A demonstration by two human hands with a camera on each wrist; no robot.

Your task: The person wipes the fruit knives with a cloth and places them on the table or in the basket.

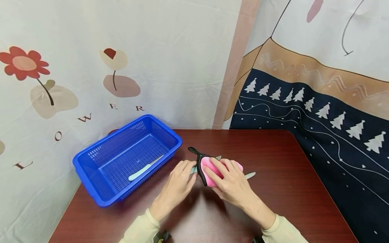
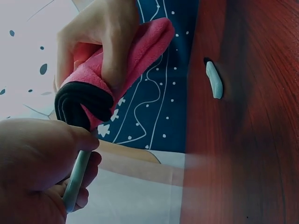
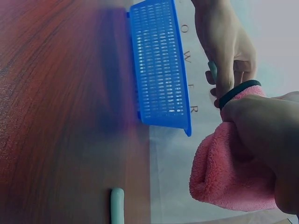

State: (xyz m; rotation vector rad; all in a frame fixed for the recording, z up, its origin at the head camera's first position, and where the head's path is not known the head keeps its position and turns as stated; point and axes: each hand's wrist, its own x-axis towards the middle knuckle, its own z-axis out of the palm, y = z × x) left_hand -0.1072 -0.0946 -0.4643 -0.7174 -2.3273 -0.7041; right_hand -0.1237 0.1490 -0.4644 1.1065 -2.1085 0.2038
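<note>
My left hand [image 1: 179, 180] grips the pale mint handle [image 2: 77, 179] of a slim utensil, whose far end is hidden in a folded cloth. That cloth [image 1: 223, 172] is fluffy and pink, with a black edge and a black hanging loop [image 1: 192, 150]. My right hand [image 1: 232, 182] pinches it around the utensil, just beside the left fingers, above the table. Under and behind the right hand, a mint handle end [image 1: 250, 175] shows on the table. Another mint tip [image 1: 218, 157] peeks out behind the cloth. The utensil's kind cannot be told.
A blue perforated basket [image 1: 127, 194] stands on the left of the dark red-brown table [image 1: 273, 152]. Inside lies a utensil with a mint handle [image 1: 139, 172] and a thin metal end. Printed curtains [image 1: 182, 60] hang behind the table and along its right side.
</note>
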